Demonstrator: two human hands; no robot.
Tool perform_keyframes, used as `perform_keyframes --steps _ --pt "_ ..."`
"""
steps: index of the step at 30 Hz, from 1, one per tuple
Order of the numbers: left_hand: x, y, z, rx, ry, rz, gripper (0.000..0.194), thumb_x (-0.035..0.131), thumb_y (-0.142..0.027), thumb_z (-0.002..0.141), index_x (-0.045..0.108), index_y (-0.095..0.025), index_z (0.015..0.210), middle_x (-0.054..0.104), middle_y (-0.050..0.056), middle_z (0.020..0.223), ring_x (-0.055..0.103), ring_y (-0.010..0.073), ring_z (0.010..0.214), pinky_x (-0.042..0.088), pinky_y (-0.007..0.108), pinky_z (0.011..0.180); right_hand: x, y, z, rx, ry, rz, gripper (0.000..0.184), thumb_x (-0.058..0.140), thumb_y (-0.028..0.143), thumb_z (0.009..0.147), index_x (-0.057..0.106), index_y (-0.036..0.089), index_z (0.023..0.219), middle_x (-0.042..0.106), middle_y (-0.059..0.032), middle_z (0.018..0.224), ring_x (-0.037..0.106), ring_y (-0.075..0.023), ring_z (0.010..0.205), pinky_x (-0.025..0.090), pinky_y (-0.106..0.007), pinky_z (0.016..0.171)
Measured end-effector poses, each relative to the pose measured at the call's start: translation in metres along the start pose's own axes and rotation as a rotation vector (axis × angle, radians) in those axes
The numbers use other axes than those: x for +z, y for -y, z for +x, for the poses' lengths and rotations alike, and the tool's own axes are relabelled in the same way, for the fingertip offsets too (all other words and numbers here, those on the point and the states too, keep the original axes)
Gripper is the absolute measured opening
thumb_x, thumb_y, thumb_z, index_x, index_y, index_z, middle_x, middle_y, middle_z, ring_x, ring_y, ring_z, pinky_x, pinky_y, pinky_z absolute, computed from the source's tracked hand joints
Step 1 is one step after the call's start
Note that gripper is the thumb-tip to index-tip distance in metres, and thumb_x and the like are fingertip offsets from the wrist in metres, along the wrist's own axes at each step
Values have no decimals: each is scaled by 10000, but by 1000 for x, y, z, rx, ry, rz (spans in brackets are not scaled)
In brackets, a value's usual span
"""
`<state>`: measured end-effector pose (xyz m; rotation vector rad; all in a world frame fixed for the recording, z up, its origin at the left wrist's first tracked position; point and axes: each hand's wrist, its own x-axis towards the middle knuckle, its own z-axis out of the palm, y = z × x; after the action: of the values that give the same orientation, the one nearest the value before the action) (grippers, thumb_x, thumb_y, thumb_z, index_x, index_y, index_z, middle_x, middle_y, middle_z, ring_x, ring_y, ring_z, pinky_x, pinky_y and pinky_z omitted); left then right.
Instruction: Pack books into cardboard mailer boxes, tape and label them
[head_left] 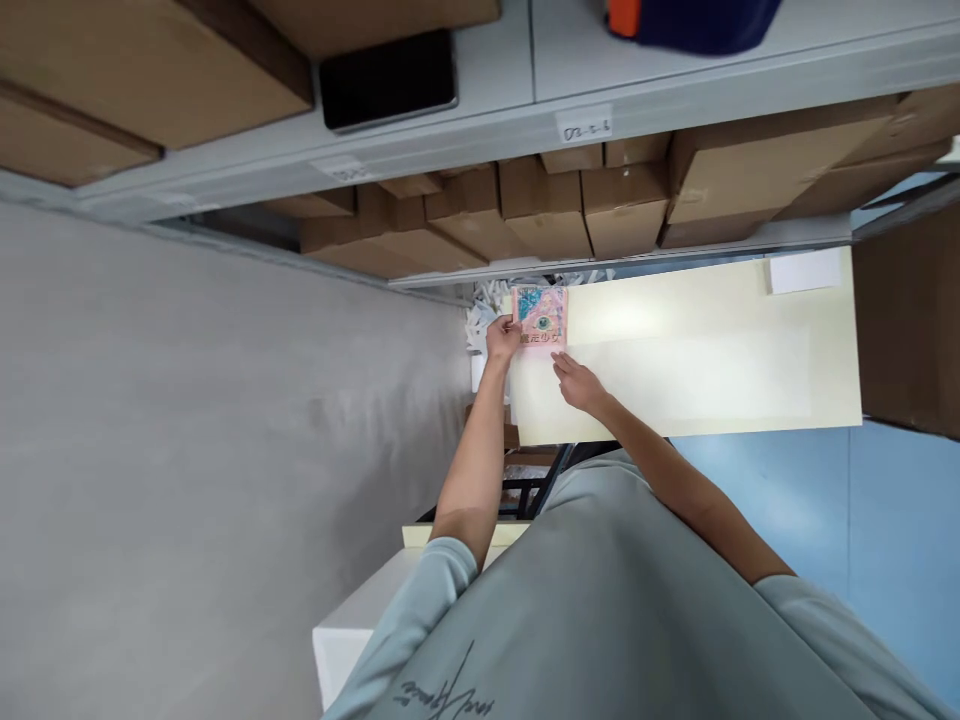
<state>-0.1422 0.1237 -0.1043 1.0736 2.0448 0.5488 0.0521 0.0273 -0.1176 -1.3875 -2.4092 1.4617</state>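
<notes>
A flat, square pink printed package (541,318) with blue patches, an eye-like picture and large characters lies at the left end of a pale yellow board (690,385). Whether it is a box or a booklet I cannot tell. My left hand (503,338) pinches its left edge, thumb and fingers closed on it. From the lower right, my right hand (579,382) reaches in with fingers stretched out, their tips at the package's bottom right corner.
White paper scraps (480,322) lie beyond the board's left end. A small white box (806,271) sits at its far right corner. Brown cartons (546,205) fill the shelf ahead; above them lies a black phone (388,80). A grey wall (247,430) stands left, a large carton (909,320) right.
</notes>
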Motion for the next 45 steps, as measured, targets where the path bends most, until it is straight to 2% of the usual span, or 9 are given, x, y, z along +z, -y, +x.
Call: perform_keyframes --steps 4,7,10,13,16,19,27,32,45 --pt "-9 -38 -28 232 -41 54 261 576 -337 960 725 -196 1122 732 105 1194 689 216 1049 556 301 940 -8 -27 -34 56 -256 196 530 555 250 1038 594 76 1537 382 -180 1762 301 -298 1675 264 -463 1383" --pt "-3 -68 -60 496 -48 -1 312 595 -435 1000 725 -212 1175 721 104 1208 687 246 1126 570 335 955 -30 -52 -76 212 -570 353 665 581 450 1057 488 131 1632 399 -184 1753 363 -319 1642 332 -508 1351" --pt "23 -94 -97 514 146 -180 364 656 -525 978 713 -233 1187 741 70 1137 708 221 1016 590 327 900 -64 -76 -126 288 -842 525 829 612 619 1024 362 213 1702 424 -168 1741 450 -335 1584 460 -525 1257" --pt "70 -108 -139 370 450 -363 396 696 -577 929 695 -250 1153 763 61 1111 724 214 959 610 323 832 -93 -99 -180 281 -985 678 782 646 688 983 489 243 1607 638 -155 1556 636 -312 1396 546 -486 1155" --pt "128 -110 -178 183 699 -470 376 728 -530 887 679 -249 1131 779 73 1187 740 219 1028 616 326 858 -104 -125 -231 369 -1022 745 573 665 691 957 707 213 1270 797 -120 1182 748 -273 1103 600 -433 1015" --pt "185 -107 -205 57 802 -429 286 734 -430 880 686 -223 1072 801 85 1161 752 221 1032 613 333 887 -103 -156 -272 538 -1048 695 492 672 669 917 724 203 1067 789 -103 1038 732 -250 968 601 -395 898" --pt "300 -125 -220 172 827 -153 119 659 -212 900 760 -199 962 835 85 1061 774 246 1012 588 354 927 -119 -230 -321 816 -1083 555 380 619 517 857 725 176 989 775 -82 940 683 -230 900 570 -364 843" --pt "325 -135 -213 248 742 22 151 672 -150 908 798 -195 979 845 90 1082 779 264 1027 564 351 904 -121 -253 -317 923 -1083 572 295 643 400 834 760 154 948 787 -74 922 688 -217 878 569 -344 860" --pt "347 -135 -214 277 747 20 230 658 -161 933 763 -188 1136 824 102 1151 765 271 1069 563 364 956 -108 -267 -314 1076 -1076 311 343 534 304 931 800 147 1082 797 -128 1028 688 -262 923 541 -386 941"
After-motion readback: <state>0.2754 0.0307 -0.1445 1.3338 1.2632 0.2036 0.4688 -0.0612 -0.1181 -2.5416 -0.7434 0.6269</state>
